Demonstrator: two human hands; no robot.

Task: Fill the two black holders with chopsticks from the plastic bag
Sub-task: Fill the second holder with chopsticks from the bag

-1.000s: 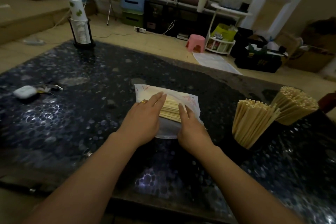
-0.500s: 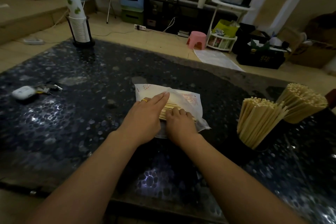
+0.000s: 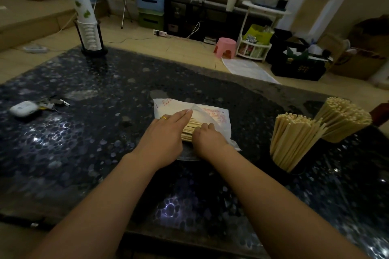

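A white plastic bag [image 3: 212,114] with red print lies flat at the middle of the dark pebbled table [image 3: 84,143]. A bundle of pale wooden chopsticks [image 3: 190,130] shows at its near, open end. My left hand [image 3: 166,132], a gold ring on one finger, presses flat on the bag and chopsticks. My right hand [image 3: 207,139] has its fingers curled on the chopsticks' ends. At the right stand two black holders [image 3: 303,167], hard to see in the dark, both packed with chopsticks: the near bunch [image 3: 292,136] and the far bunch [image 3: 341,120].
A stack of paper cups in a black rack [image 3: 89,29] stands at the far left corner. A white earbud case [image 3: 23,108] and keys [image 3: 52,102] lie at the left. The table's far edge drops to a tiled floor with a pink stool [image 3: 225,47].
My right hand slid left from the bag's right side onto the chopsticks' ends and curled its fingers there. The bag's top flap is lifted and crumpled. My left hand stayed put.
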